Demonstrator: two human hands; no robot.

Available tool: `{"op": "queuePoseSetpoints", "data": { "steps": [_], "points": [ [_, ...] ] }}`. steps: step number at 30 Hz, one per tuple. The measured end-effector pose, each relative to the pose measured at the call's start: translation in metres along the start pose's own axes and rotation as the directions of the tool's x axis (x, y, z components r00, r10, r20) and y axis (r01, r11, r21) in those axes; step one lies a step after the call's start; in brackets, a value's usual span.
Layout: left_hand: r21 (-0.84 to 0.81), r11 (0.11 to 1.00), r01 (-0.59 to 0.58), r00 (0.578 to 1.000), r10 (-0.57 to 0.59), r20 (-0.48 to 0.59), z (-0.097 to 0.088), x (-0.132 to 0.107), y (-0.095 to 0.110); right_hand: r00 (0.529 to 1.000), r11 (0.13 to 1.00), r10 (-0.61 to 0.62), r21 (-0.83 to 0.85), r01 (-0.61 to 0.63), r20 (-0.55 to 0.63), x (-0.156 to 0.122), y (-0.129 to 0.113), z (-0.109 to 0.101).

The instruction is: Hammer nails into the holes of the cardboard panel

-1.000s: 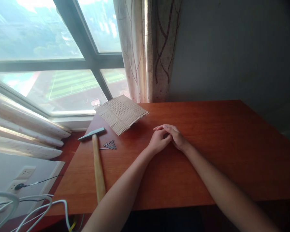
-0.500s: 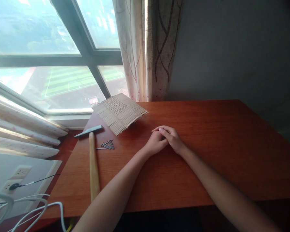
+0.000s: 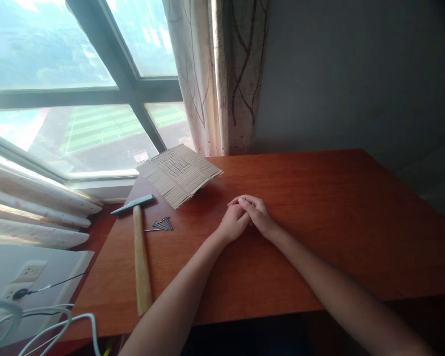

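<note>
My left hand (image 3: 233,222) and my right hand (image 3: 258,216) are clasped together above the middle of the wooden desk (image 3: 319,198). The right hand's fingers lie wrapped over the left hand. Curled beneath them, the left hand's fingers are mostly hidden, so its inside cannot be seen. To the left lies a hammer (image 3: 142,257) with a wooden handle, its steel head pointing towards the window side. Several nails (image 3: 163,224) sit in a small pile just right of the handle. Behind them, a corrugated cardboard piece (image 3: 180,173) with rows of small holes rests raised and tilted.
A window (image 3: 96,131) and patterned curtains (image 3: 222,79) stand at the back left. White cables (image 3: 59,321) loop near wall sockets (image 3: 31,271) at lower left. A grey wall (image 3: 356,74) runs behind the desk.
The hands stay clasped. The whole scene has shifted slightly left in view, and the end of the hammer's handle now shows beside my left forearm.
</note>
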State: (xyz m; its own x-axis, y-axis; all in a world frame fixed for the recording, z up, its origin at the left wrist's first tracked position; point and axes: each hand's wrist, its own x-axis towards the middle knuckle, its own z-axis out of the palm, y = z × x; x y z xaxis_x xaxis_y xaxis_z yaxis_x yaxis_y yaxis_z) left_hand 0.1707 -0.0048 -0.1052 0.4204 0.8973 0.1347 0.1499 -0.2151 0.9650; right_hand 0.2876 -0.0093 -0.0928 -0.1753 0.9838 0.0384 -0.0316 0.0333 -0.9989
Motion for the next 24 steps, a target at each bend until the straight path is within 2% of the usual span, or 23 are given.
{"op": "queuePoseSetpoints", "data": {
  "steps": [11,24],
  "points": [
    [0.039,0.998,-0.057,0.998,0.058,-0.015,-0.0002,0.0025,-0.0016,1.0,0.999,0.024,-0.036,-0.024,0.012,0.0037,0.0026,-0.0033],
    [0.051,0.997,-0.065,0.998,0.065,-0.014,0.0006,0.0019,-0.0026,1.0,0.999,0.01,-0.045,-0.01,0.005,0.0032,0.0036,-0.004]
  ]
}}
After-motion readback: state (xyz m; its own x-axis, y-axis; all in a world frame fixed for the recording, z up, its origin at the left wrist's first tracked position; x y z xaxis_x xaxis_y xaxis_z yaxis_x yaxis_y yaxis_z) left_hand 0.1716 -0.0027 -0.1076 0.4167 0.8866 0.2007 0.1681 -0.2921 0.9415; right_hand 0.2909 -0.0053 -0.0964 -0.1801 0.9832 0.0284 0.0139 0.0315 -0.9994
